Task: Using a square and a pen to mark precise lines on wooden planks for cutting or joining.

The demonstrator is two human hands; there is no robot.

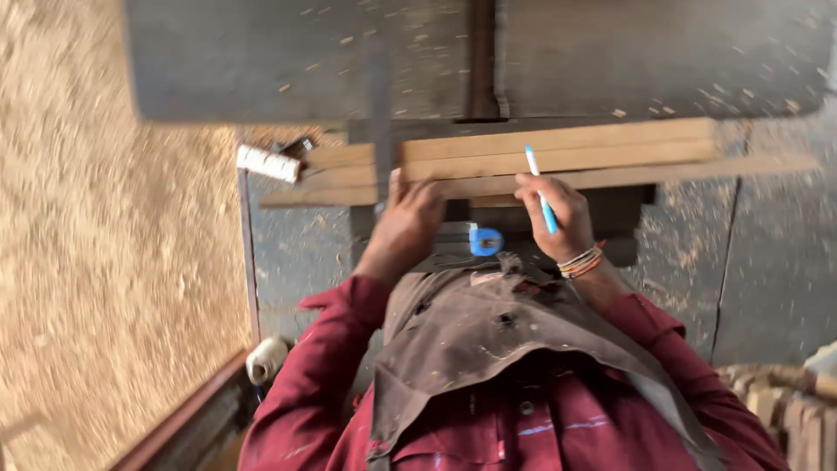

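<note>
Several long wooden strips (610,153) lie stacked crosswise on a dark grey machine table (296,253). My left hand (408,222) rests on the near edge of the strips and grips a dark, flat, ruler-like blade (380,131) that stands across them. My right hand (558,218), with bangles on the wrist, holds a light blue pen (539,187) with its tip at the strips. I wear a red shirt and a brown apron (488,336).
A small blue object (486,242), blurred, sits on the table between my hands. A white block (267,163) lies at the strips' left end. A white spool (264,358) hangs low on the left. Sawdust covers the floor (105,244). Stacked wood pieces (785,397) sit at lower right.
</note>
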